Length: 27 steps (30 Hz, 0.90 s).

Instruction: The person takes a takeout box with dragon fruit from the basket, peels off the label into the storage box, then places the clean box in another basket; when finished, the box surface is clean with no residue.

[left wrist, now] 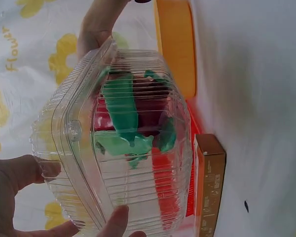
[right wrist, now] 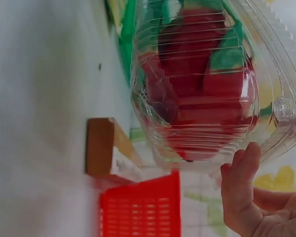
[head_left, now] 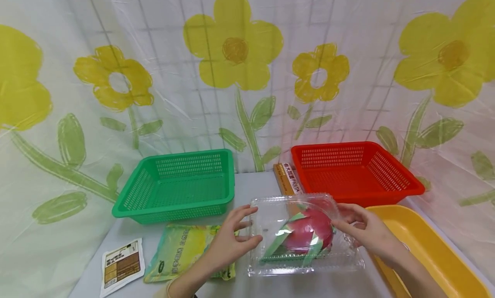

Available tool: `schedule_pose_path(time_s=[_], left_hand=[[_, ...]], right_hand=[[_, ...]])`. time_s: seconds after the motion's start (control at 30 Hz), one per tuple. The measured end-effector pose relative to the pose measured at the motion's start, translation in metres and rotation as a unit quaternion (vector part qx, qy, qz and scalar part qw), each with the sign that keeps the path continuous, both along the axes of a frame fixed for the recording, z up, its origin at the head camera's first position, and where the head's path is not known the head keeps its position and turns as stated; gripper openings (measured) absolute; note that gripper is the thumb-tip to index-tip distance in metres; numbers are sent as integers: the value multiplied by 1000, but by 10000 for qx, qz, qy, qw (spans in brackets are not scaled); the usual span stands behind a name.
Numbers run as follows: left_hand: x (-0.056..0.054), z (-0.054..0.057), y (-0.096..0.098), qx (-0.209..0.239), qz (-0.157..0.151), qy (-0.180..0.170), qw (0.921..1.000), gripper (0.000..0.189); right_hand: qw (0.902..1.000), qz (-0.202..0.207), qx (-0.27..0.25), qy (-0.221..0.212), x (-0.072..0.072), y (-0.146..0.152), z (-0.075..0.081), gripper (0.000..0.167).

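Observation:
A clear plastic clamshell box [head_left: 270, 212] is held up over the table between both hands, its lid closed. Inside lies a red dragon fruit [head_left: 309, 229] with green scales, towards the right end of the box. The left hand [head_left: 228, 239] grips the box's left end, thumb and fingers on its edge; the left wrist view shows the thumb and fingers on different sides of the ribbed plastic. At the opposite end, the right hand [head_left: 367, 231] holds the box with its fingers bent around the edge. From both wrist views the box [right wrist: 197, 98] appears lifted off the table.
A green basket [head_left: 174, 210] stands back left, a red basket [head_left: 355, 197] back right, with a pasta box [head_left: 286, 179] beside it. The yellow tray [head_left: 429, 246] lies on the right. A yellow-green bag [head_left: 185, 250] and a small brown-white packet [head_left: 123, 265] lie on the left.

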<state>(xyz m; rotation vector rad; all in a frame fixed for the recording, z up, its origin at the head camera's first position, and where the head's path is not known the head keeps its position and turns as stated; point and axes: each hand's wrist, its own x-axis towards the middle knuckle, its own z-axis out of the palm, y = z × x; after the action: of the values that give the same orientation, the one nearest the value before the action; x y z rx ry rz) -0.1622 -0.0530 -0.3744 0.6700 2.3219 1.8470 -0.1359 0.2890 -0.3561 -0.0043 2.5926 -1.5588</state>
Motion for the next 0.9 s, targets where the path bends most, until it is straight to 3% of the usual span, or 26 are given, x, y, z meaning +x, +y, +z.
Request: schedule_pose_path(time_s=[0.2, 0.47, 0.57, 0.73, 0.9], left_hand=[[-19, 14, 17, -169, -7, 183, 9997, 59], [-53, 49, 52, -733, 91, 370, 9966, 57], [-66, 60, 63, -830, 68, 417, 9957, 58], [-91, 75, 82, -1119, 56, 784, 9906, 59], [-108, 80, 110, -1360, 269, 682, 9880, 64]], right_hand=[[9995, 82, 273, 116, -15, 19, 17, 62], [9974, 137, 618, 349, -49, 56, 46, 67], [9967, 150, 747, 269, -63, 66, 55, 70], [9956, 156, 921, 36, -89, 80, 64, 76], [9951, 160, 943, -242, -113, 100, 65, 81]])
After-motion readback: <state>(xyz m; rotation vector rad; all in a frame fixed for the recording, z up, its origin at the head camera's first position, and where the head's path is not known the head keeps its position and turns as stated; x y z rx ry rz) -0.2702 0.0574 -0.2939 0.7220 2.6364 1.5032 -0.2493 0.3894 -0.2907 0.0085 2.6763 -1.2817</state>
